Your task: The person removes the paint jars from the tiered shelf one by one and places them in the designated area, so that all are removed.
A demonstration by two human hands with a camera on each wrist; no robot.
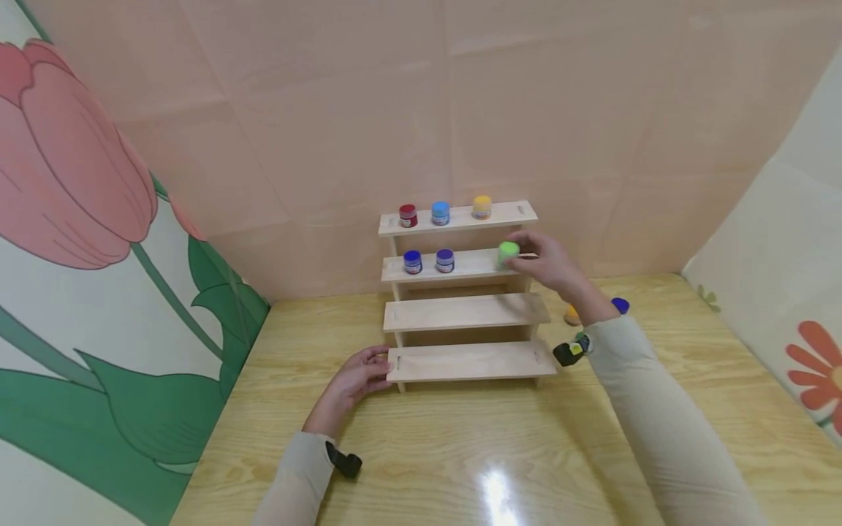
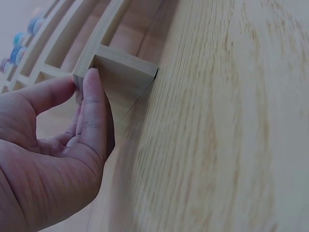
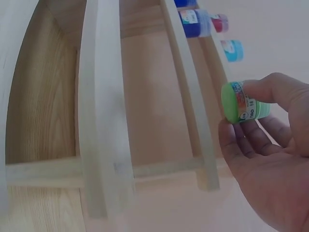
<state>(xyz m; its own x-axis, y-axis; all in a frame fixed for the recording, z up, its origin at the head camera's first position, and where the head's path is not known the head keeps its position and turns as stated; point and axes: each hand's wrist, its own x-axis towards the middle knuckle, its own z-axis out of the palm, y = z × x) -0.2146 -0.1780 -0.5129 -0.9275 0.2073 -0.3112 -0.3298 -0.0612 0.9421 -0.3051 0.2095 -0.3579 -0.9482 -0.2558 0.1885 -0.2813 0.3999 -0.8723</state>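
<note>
My right hand (image 1: 547,264) grips a small light-green paint jar (image 1: 508,253) between thumb and fingers, at the right end of the second shelf from the top. In the right wrist view the label of the green jar (image 3: 245,102) faces the camera. My left hand (image 1: 357,376) pinches the left end of the lowest board of the wooden step rack (image 1: 470,362), thumb and fingers on either side of the edge (image 2: 87,67). A blue jar (image 1: 412,261) and a purple jar (image 1: 445,260) stand to the left on the green jar's shelf.
On the top shelf stand a dark red jar (image 1: 408,215), a light blue jar (image 1: 440,212) and a yellow jar (image 1: 482,207). Behind my right forearm, an orange-yellow jar (image 1: 572,315) and a blue-topped jar (image 1: 620,305) show partly on the wooden table (image 1: 421,453).
</note>
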